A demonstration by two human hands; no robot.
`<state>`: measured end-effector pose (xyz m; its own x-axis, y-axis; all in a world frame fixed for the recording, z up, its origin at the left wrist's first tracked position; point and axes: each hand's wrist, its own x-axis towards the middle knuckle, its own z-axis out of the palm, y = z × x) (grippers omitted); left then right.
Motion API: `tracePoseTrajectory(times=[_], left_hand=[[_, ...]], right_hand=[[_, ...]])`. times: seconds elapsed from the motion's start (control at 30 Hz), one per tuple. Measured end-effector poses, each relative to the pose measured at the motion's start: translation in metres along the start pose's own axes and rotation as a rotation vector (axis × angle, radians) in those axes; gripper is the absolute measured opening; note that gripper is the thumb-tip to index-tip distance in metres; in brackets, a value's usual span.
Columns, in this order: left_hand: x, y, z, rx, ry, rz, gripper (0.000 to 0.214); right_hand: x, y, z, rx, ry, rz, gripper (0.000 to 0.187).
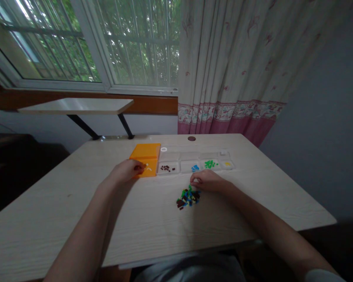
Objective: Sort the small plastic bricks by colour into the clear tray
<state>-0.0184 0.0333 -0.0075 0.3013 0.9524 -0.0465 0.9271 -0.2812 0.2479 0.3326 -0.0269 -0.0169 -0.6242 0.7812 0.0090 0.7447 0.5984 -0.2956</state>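
Observation:
My left hand [127, 170] is over the near part of an orange box [145, 150], its fingers pinched together. What they hold, if anything, is too small to make out. A few white pieces [148, 169] lie in the box beside those fingertips. My right hand [207, 181] is closed in a pinch just above a mixed pile of small toy bricks [188, 198], brown, green, blue and pale yellow. A small green brick [190, 187] shows right at its fingertips.
A clear compartment tray [179, 167] stands behind the pile. It holds brown pieces [166, 168], blue pieces [195, 167], green pieces [211, 163] and yellow pieces [227, 164] in separate compartments. A raised shelf [76, 105] is at the back left, and a curtain [223, 78] hangs behind the table.

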Motion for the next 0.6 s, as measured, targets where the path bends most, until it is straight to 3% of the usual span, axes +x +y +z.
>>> tracePoseTrajectory(times=[0.13,0.27,0.43,0.6], left_hand=[[-0.008,0.028,-0.006,-0.067,0.122,0.119,0.028],[-0.017,0.079,0.007,-0.201,0.264,0.260,0.026],[-0.028,0.131,0.032,-0.262,0.203,0.503,0.021],[-0.032,0.143,0.044,-0.303,0.203,0.527,0.020]], right_hand=[[-0.001,-0.004,-0.001,0.047,0.043,-0.031,0.017],[-0.002,-0.010,-0.001,0.147,0.144,-0.006,0.017],[-0.001,-0.013,0.007,0.165,0.230,-0.057,0.017],[-0.002,-0.014,0.014,0.112,0.292,-0.147,0.017]])
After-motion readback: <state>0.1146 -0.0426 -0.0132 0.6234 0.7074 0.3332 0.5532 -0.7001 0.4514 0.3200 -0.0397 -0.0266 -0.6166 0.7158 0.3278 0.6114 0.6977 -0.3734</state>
